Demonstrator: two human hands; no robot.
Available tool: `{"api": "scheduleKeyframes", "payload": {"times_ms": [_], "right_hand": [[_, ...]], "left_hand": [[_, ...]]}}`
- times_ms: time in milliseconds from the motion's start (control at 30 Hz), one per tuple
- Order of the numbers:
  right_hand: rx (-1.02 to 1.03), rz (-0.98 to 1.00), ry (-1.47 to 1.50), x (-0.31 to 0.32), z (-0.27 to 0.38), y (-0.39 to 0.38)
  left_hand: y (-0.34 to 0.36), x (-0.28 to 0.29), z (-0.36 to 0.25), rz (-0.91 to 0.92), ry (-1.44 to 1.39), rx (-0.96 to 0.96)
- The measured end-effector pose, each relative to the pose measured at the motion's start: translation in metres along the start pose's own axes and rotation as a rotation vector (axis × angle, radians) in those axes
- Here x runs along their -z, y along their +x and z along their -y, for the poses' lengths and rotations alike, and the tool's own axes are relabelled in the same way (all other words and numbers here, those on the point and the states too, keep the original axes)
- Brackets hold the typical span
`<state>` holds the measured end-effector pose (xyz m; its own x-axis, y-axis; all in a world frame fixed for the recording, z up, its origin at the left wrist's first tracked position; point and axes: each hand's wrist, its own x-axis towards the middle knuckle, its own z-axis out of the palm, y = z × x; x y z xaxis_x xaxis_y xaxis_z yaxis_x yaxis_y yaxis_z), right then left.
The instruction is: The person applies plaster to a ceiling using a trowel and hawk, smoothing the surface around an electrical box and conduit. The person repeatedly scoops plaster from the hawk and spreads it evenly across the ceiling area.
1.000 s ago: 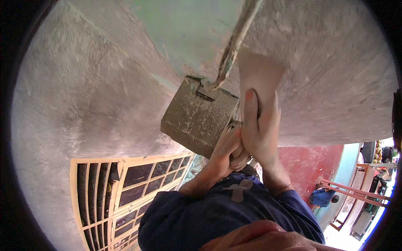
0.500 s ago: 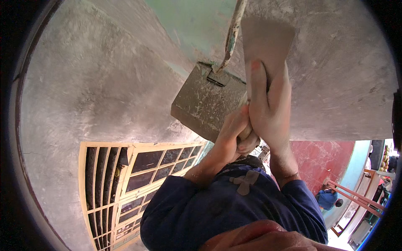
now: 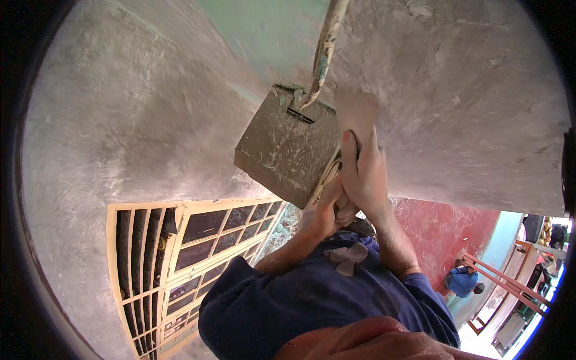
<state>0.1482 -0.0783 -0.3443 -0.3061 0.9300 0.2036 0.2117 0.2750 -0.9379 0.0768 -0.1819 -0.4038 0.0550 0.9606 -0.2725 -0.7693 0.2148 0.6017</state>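
Note:
My right hand (image 3: 365, 177) is closed on a wide-bladed scraper (image 3: 356, 109), thumb lying along its grey, flaring blade. The blade is up against or close to the grey plastered surface; contact cannot be told. My left hand (image 3: 327, 210) is just below and left of the right one, its fingers curled round something mostly hidden, perhaps the scraper's handle. Beside both hands hangs a grey, plaster-splashed box (image 3: 287, 147) with a dark slot near its top. A paint-spattered pipe or cable (image 3: 326, 51) runs from that slot upward.
Grey plaster (image 3: 132, 120) spreads at left, with a green painted patch (image 3: 264, 36) above. A cream-framed barred window (image 3: 192, 258) is at lower left. At right are a red wall or floor area (image 3: 441, 231), a pinkish wooden frame (image 3: 504, 282) and another person in blue (image 3: 462, 282).
My right hand and the scraper have come down and slightly left, now nearer the box's right edge. My left hand has dropped a little with them. The view has shifted slightly.

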Motion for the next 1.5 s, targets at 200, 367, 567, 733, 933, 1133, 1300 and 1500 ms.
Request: {"api": "scheduleKeyframes", "payload": {"times_ms": [200, 367, 567, 733, 933, 1133, 1300, 1500], "right_hand": [[0.072, -0.056, -0.032, -0.006, 0.029, 0.011], [0.043, -0.116, -0.055, -0.005, 0.018, -0.010], [0.136, -0.111, -0.160, -0.002, 0.016, -0.008], [0.130, -0.105, -0.150, -0.004, 0.013, -0.008], [0.039, -0.152, -0.042, -0.017, 0.005, -0.012], [0.155, -0.274, -0.092, -0.023, 0.010, 0.001], [0.107, -0.361, 0.003, -0.021, 0.012, 0.001], [0.143, -0.329, 0.116, -0.025, 0.012, 0.005]], "left_hand": [[-0.006, -0.011, -0.030, 0.096, -0.071, 0.033], [-0.015, -0.015, -0.023, 0.023, -0.102, 0.129], [-0.011, -0.016, -0.020, 0.045, -0.142, 0.159], [0.001, -0.005, -0.005, 0.100, -0.080, 0.012], [-0.005, 0.002, -0.017, 0.116, -0.068, 0.074], [-0.010, 0.005, -0.033, 0.211, -0.032, 0.065], [-0.005, 0.001, -0.037, 0.234, -0.008, 0.059], [-0.009, -0.004, -0.046, 0.258, -0.070, 0.183]]}}
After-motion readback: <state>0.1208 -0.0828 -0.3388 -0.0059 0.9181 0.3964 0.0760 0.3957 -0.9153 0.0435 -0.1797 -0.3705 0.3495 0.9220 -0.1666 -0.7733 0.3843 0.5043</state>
